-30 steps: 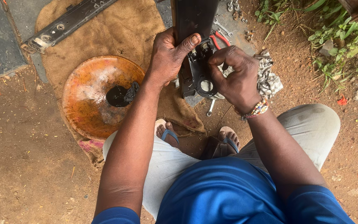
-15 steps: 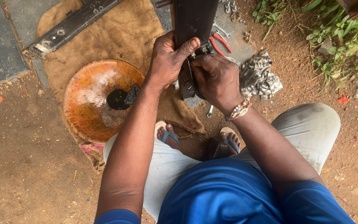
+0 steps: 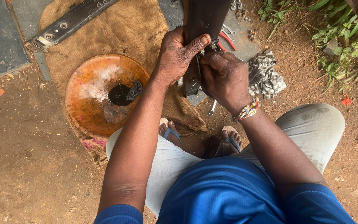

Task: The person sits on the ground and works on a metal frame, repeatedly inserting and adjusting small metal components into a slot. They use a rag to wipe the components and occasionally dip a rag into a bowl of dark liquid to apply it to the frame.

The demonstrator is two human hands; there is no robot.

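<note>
Dark steel fills the top centre of the frame, where a seated person grips a long flat metal bar (image 3: 206, 18) stood on end over burlap sacking (image 3: 125, 29). The left hand (image 3: 179, 56) is wrapped tight around the bar's lower end, thumb pressed across its face, apparently to steady it. The right hand (image 3: 224, 76), a beaded bracelet (image 3: 248, 110) at its wrist, is closed over the small fitting (image 3: 193, 83) at the bar's base; what its fingers pinch cannot be seen. At left centre lies a rusty orange dish (image 3: 92, 103) with a black rag (image 3: 127, 93) in it, close within reach. A crumpled grey cloth (image 3: 266, 76), red-handled pliers (image 3: 228, 40) and a spanner (image 3: 213, 108) lie near the right hand; a second metal rail (image 3: 67, 25) rests upper left.
</note>
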